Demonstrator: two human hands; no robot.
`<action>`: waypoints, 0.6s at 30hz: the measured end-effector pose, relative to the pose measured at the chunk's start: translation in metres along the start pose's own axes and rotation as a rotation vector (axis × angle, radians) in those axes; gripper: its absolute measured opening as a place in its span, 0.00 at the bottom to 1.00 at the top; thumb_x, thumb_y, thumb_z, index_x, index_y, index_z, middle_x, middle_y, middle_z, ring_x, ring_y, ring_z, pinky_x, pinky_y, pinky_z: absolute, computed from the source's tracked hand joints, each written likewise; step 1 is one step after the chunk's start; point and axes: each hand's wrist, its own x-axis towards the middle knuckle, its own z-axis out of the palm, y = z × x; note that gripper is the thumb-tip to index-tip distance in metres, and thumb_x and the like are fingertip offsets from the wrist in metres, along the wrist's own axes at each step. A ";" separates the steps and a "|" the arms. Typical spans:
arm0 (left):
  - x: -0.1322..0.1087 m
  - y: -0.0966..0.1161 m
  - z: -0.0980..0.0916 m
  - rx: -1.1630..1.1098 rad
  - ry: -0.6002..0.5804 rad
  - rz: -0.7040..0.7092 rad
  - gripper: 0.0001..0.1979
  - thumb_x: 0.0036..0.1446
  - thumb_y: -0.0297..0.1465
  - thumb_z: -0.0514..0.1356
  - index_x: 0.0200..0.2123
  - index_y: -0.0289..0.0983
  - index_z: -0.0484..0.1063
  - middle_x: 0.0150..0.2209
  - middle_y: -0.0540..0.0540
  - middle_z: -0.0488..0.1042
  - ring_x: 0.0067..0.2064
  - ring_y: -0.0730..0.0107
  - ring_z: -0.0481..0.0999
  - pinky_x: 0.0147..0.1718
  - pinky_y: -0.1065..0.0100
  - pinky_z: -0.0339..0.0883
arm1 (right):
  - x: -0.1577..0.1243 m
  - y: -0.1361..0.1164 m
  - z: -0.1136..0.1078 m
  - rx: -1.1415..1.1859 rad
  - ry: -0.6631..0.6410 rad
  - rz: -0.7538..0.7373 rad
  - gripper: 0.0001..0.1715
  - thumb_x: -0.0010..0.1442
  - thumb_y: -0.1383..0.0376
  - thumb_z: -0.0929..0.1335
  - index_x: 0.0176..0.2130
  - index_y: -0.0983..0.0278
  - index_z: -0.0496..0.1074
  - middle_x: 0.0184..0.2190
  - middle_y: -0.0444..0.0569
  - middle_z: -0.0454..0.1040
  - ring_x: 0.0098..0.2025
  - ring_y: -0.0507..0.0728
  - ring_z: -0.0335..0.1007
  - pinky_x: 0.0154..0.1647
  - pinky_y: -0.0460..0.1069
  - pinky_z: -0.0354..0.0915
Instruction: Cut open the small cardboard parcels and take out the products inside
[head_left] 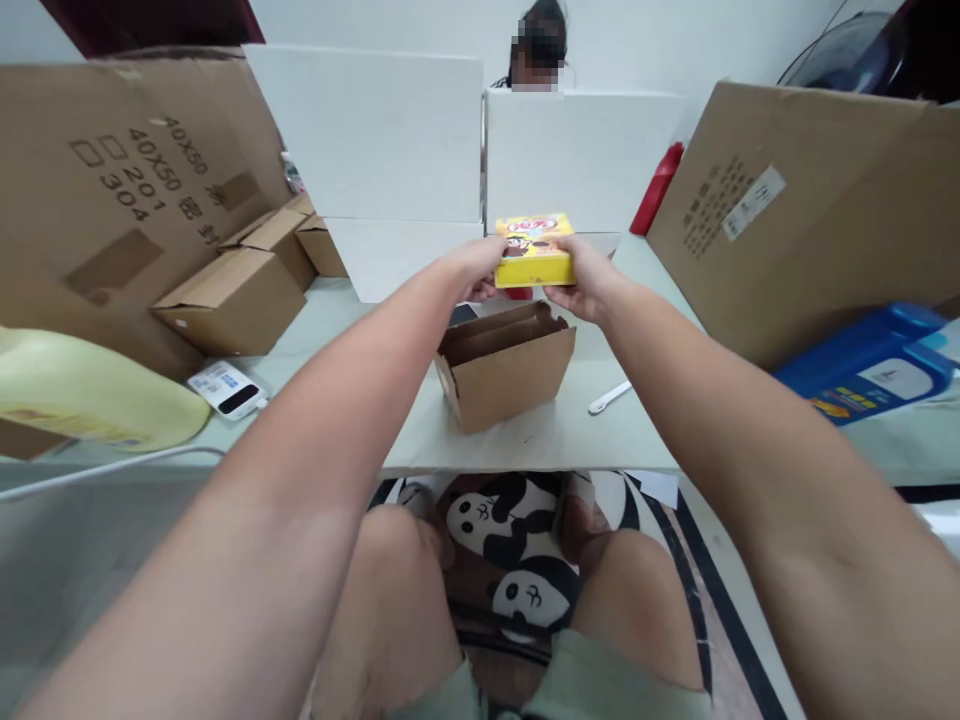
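Note:
A small yellow box point(535, 270) with a printed cartoon top is held up between both hands. My left hand point(480, 268) grips its left side, thumb on the top edge. On the opposite side my right hand point(586, 278) is closed round the right edge, its fingers partly under the box. Just below and nearer to me, an open brown cardboard box point(517, 380) stands on the pale table point(420, 440), its flaps raised. What lies inside it cannot be made out. Something red shows partly behind and under the yellow box.
Closed brown cartons point(236, 300) and a pale yellow bottle point(97, 390) are at left, by a white device point(229, 390). At right lie a blue bottle point(870, 365), a red bottle point(658, 190) and a white stick point(609, 398). White panels point(375, 140) stand behind; a person sits beyond.

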 end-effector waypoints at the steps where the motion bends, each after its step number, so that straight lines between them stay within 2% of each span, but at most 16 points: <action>1: 0.012 0.001 -0.001 -0.019 -0.049 -0.081 0.18 0.60 0.43 0.61 0.24 0.39 0.72 0.20 0.43 0.70 0.25 0.56 0.75 0.28 0.52 0.72 | 0.007 -0.003 0.002 0.016 -0.010 0.045 0.19 0.64 0.57 0.67 0.52 0.64 0.70 0.33 0.47 0.77 0.32 0.50 0.73 0.31 0.44 0.72; 3: 0.019 0.006 -0.002 -0.072 -0.122 -0.149 0.16 0.60 0.42 0.61 0.25 0.39 0.72 0.21 0.43 0.70 0.29 0.53 0.77 0.32 0.50 0.72 | 0.010 -0.002 -0.001 0.054 -0.043 0.031 0.18 0.65 0.53 0.68 0.48 0.63 0.70 0.29 0.44 0.73 0.26 0.49 0.67 0.24 0.43 0.67; 5: 0.002 0.014 0.000 -0.112 -0.059 -0.024 0.14 0.62 0.41 0.60 0.29 0.39 0.73 0.25 0.42 0.72 0.35 0.51 0.78 0.37 0.50 0.73 | 0.003 0.009 -0.017 0.098 -0.064 -0.089 0.20 0.64 0.48 0.68 0.44 0.61 0.69 0.27 0.42 0.71 0.21 0.47 0.59 0.18 0.43 0.60; 7: -0.038 0.022 0.006 -0.103 0.056 0.150 0.11 0.64 0.40 0.59 0.34 0.39 0.72 0.31 0.42 0.74 0.41 0.54 0.78 0.43 0.53 0.73 | -0.011 0.029 -0.050 0.139 -0.026 -0.261 0.23 0.60 0.44 0.70 0.41 0.59 0.67 0.28 0.41 0.69 0.19 0.46 0.54 0.16 0.42 0.55; 8: -0.063 0.025 0.011 -0.113 0.149 0.264 0.10 0.65 0.39 0.59 0.38 0.39 0.72 0.34 0.43 0.75 0.43 0.57 0.77 0.45 0.55 0.72 | -0.019 0.043 -0.073 0.152 0.024 -0.342 0.24 0.58 0.44 0.71 0.40 0.59 0.66 0.29 0.41 0.70 0.19 0.45 0.54 0.16 0.42 0.56; 9: -0.092 0.026 0.017 -0.140 0.205 0.379 0.09 0.66 0.39 0.58 0.42 0.40 0.71 0.38 0.44 0.75 0.44 0.61 0.76 0.46 0.58 0.72 | -0.027 0.059 -0.098 0.143 0.116 -0.414 0.26 0.56 0.44 0.73 0.40 0.59 0.66 0.31 0.41 0.71 0.21 0.46 0.58 0.17 0.41 0.59; 11: -0.147 0.022 0.033 -0.227 0.220 0.539 0.07 0.68 0.35 0.55 0.44 0.40 0.70 0.40 0.45 0.75 0.41 0.67 0.75 0.43 0.65 0.71 | -0.041 0.094 -0.153 0.062 0.350 -0.486 0.26 0.51 0.50 0.75 0.42 0.59 0.65 0.39 0.43 0.74 0.28 0.48 0.69 0.23 0.42 0.70; 12: -0.171 0.017 0.044 -0.283 0.153 0.607 0.06 0.67 0.34 0.55 0.43 0.39 0.69 0.38 0.46 0.74 0.38 0.70 0.74 0.40 0.68 0.70 | -0.048 0.111 -0.179 -0.018 0.460 -0.443 0.25 0.51 0.54 0.75 0.43 0.59 0.65 0.43 0.44 0.74 0.33 0.48 0.73 0.28 0.42 0.74; 13: -0.191 0.009 0.056 -0.332 0.037 0.664 0.05 0.66 0.32 0.56 0.39 0.38 0.70 0.34 0.49 0.73 0.34 0.72 0.72 0.35 0.70 0.68 | -0.053 0.125 -0.203 -0.093 0.573 -0.370 0.22 0.51 0.58 0.75 0.42 0.58 0.64 0.45 0.44 0.74 0.35 0.48 0.75 0.32 0.42 0.76; 14: -0.206 -0.002 0.069 -0.349 -0.091 0.656 0.06 0.65 0.31 0.56 0.35 0.38 0.70 0.30 0.50 0.72 0.31 0.74 0.70 0.33 0.71 0.66 | -0.056 0.138 -0.223 -0.123 0.649 -0.332 0.22 0.52 0.62 0.74 0.42 0.58 0.63 0.45 0.44 0.73 0.37 0.48 0.76 0.33 0.42 0.76; 16: -0.222 -0.026 0.097 -0.346 -0.253 0.527 0.13 0.67 0.31 0.53 0.28 0.38 0.67 0.24 0.53 0.67 0.27 0.75 0.66 0.29 0.72 0.61 | -0.060 0.154 -0.252 -0.182 0.745 -0.253 0.20 0.53 0.66 0.73 0.41 0.58 0.61 0.45 0.45 0.73 0.36 0.47 0.75 0.34 0.41 0.76; 18: -0.223 -0.052 0.122 -0.323 -0.353 0.358 0.16 0.69 0.32 0.50 0.28 0.37 0.67 0.22 0.53 0.64 0.26 0.74 0.64 0.29 0.70 0.59 | -0.057 0.160 -0.267 -0.239 0.788 -0.198 0.19 0.54 0.68 0.72 0.40 0.58 0.60 0.44 0.45 0.73 0.34 0.47 0.74 0.34 0.40 0.75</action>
